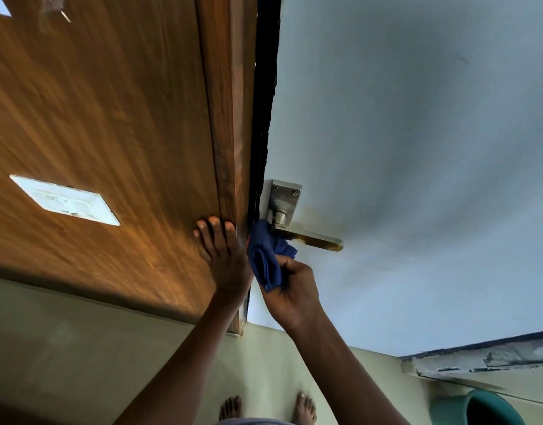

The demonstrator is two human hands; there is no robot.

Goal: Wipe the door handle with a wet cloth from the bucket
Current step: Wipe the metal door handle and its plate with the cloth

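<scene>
A metal lever door handle [313,239] on a square backplate [283,199] sticks out of a pale grey-blue door [417,148]. My right hand [290,291] is shut on a bunched blue cloth [268,256]. The cloth presses against the handle's neck, just below the backplate. My left hand [222,254] lies flat with fingers spread on the wooden door frame [230,118], beside the door's edge. The lever's outer end is bare and shows brownish stains. A green bucket [485,407] stands on the floor at the lower right, partly cut off by the frame edge.
A wood-grain wall panel [95,102] with a white switch plate [65,199] fills the left. My bare feet [268,407] stand on pale floor tiles. A worn ledge [485,360] runs along the door's bottom at the right.
</scene>
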